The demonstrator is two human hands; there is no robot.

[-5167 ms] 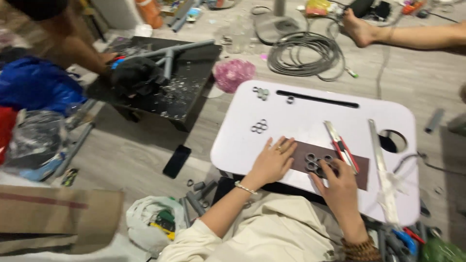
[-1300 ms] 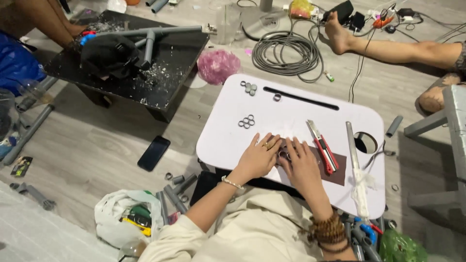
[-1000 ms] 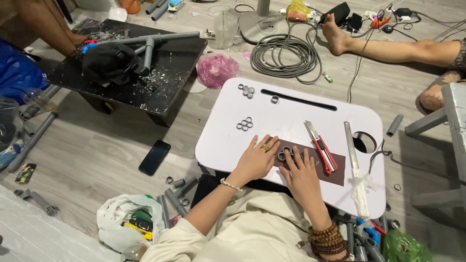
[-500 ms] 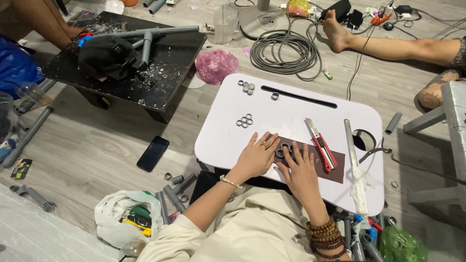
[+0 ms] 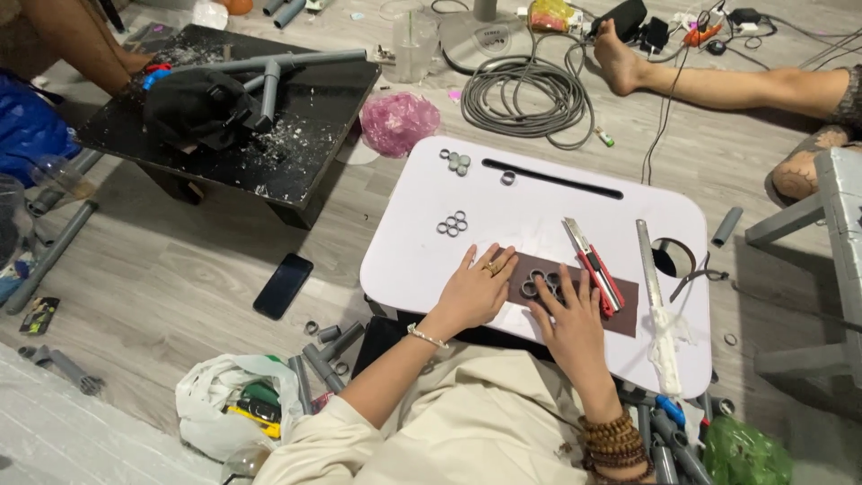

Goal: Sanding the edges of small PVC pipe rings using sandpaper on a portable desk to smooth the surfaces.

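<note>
My left hand [image 5: 476,287] lies flat, fingers together, on the white lap table [image 5: 539,211], its fingertips at the left end of a dark brown strip [image 5: 620,310]. My right hand [image 5: 567,321] rests on that strip, fingers spread, touching a small cluster of grey rings [image 5: 537,282]. A red utility knife [image 5: 593,266] lies just right of my right hand. Further up the table sit two more ring clusters [image 5: 452,224] [image 5: 459,162] and a single ring [image 5: 507,178].
A metal ruler [image 5: 654,296] lies along the table's right side. A black low table [image 5: 260,135] with grey pipes stands at left; another person sits behind it. A phone [image 5: 282,285], pipe pieces, a cable coil [image 5: 530,94] and someone's bare leg [image 5: 718,81] surround the table.
Both hands have stayed on the brown strip over the last second, with only slight finger shifts around the rings. Compared with five seconds ago, the view has swung and my hands sit closer together.
</note>
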